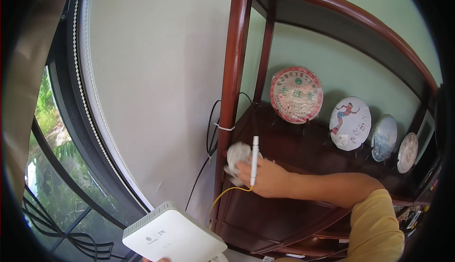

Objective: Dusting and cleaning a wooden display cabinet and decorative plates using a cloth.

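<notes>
My right hand (270, 180) is closed on a crumpled white cloth (238, 156), pressed near the front left corner of a dark wooden shelf (284, 143). A slim white cable connector (255, 160) passes in front of the fingers; I cannot tell whether they touch it. From its lower end a yellow cable (222, 194) curves down toward a white router box (173, 233). My left hand (163, 259) grips that box at the lower edge of the view, where only its fingertips show.
Several round wrapped discs, among them a red-rimmed one (296, 95) and a white one (350, 123), stand upright along the shelf. Black cable (208, 138) is tied to the shelf's left post (234, 63). A window (61, 143) with a bead chain (80, 72) lies left.
</notes>
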A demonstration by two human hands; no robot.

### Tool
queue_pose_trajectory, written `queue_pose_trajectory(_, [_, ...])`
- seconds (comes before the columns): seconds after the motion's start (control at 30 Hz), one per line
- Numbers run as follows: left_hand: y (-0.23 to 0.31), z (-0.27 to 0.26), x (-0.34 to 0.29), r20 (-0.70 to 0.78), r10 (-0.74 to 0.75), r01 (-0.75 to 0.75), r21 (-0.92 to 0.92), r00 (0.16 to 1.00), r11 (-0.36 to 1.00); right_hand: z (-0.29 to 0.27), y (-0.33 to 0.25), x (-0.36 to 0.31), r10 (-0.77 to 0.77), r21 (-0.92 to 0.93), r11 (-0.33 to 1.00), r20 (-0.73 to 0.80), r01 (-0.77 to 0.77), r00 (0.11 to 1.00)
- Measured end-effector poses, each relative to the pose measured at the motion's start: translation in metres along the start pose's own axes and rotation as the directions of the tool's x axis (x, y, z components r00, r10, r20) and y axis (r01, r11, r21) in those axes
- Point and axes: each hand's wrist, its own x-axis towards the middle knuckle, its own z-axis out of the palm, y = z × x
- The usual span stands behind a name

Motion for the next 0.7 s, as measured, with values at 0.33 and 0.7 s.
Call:
queue_pose_trajectory(0.33, [-0.002, 0.013, 0.01, 0.06, -0.012, 0.013, -0.014, 0.998, 1.0, -0.005, 0.018, -0.008, 0.282, 0.548, 0.825, -0.185, -0.139, 0.941])
queue_pose_trajectory(0.7, [-0.002, 0.016, 0.021, 0.024, 0.01, -0.008, -0.105, 1.0, 0.994, -0.008, 0.024, -0.021, 0.171, 0.267, 0.956, -0.17, -0.122, 0.971])
